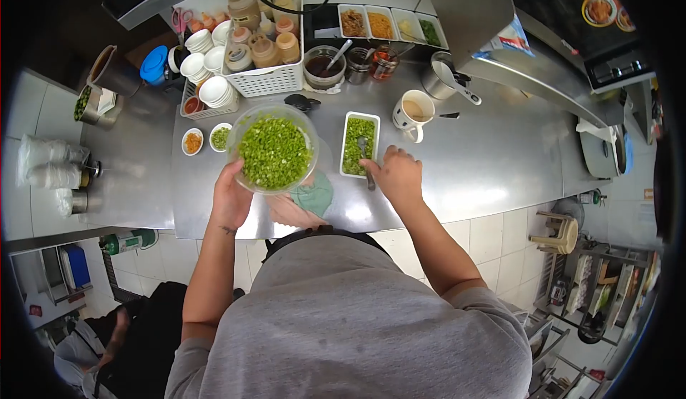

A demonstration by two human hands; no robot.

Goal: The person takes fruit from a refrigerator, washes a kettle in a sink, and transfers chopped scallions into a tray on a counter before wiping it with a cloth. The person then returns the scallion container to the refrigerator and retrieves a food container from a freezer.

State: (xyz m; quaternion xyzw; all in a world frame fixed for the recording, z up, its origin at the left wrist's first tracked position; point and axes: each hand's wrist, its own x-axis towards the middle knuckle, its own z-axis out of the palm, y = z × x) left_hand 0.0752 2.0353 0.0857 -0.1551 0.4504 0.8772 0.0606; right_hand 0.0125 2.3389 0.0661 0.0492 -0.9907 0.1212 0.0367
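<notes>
A clear round bowl (275, 149) full of chopped green onion is held by its rim in my left hand (232, 190), over the steel counter. To its right a white rectangular tray (359, 145) of chopped green onion lies on the counter. A spoon (370, 177) rests in this tray with its handle over the near edge. My right hand (396, 176) has its fingers closed at the spoon's handle. Below the bowl, a green and pinkish cloth or bag (312, 195) lies at the counter's edge.
White basket (264, 82) of sauce bottles, stacked small cups (216, 92) and two small filled dishes stand back left. Behind the tray are a dark sauce container (325, 67), jars and topping trays. A mug (413, 113) stands right. Another person (114, 335) is at lower left.
</notes>
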